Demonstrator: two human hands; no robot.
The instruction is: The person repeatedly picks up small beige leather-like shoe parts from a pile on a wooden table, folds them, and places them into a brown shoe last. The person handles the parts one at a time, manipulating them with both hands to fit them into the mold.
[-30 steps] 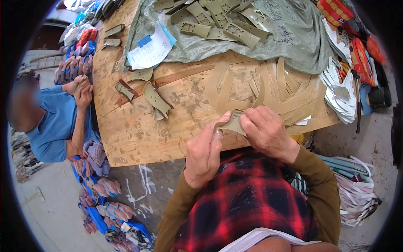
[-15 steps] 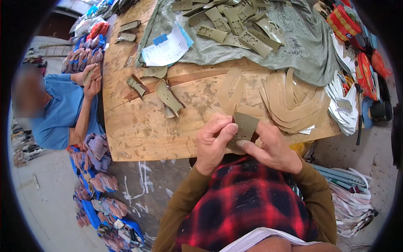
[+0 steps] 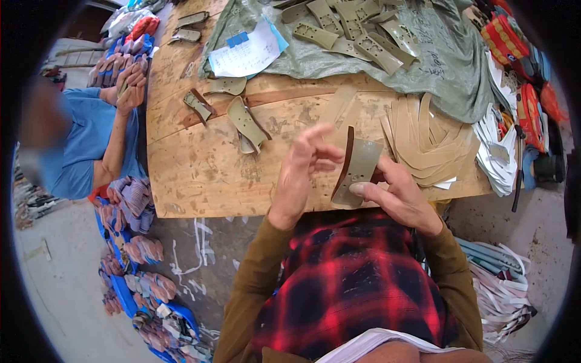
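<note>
i find the right hand (image 3: 400, 192) partly hidden behind the curved plate (image 3: 365, 162) it pinches; the left hand (image 3: 299, 171), blurred, is spread just beside.

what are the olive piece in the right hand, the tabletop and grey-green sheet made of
Olive piece in the right hand: probably plastic, satin, judging by its sheen and stiff curve.
Tabletop: wood, worn and stained, with visible grain.
Grey-green sheet: perhaps woven plastic, shiny, going by its crinkled folds.
</note>
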